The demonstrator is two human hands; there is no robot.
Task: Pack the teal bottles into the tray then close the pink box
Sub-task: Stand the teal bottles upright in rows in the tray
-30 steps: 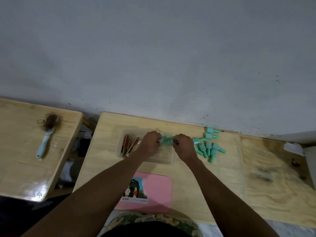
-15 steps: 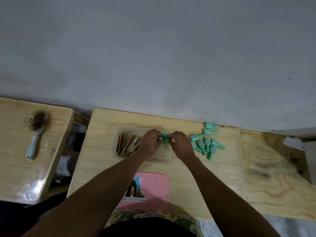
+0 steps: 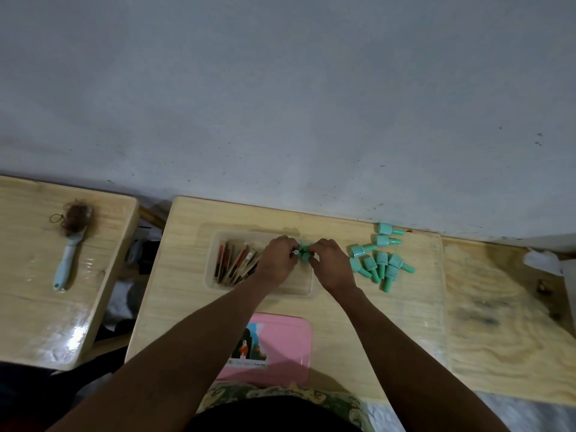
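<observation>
a person leans over a pale wooden bench (image 3: 405, 322). the left grip (image 3: 277, 260) and right grip (image 3: 332, 266) meet above the right half of a clear tray (image 3: 308, 289). the fingers of both are curled, pinching a few teal bottles (image 3: 304, 253) between them. whether these touch the tray floor cannot be told. the tray's left half holds slim brown and red sticks (image 3: 237, 263) leaning together. spare bottles (image 3: 378, 263), also teal, lie on their sides just right of the tray. the pink box (image 3: 280, 341) lies nearer the person, picture label up. a pale blue brush (image 3: 70, 247) lies on a separate bench to the left.
</observation>
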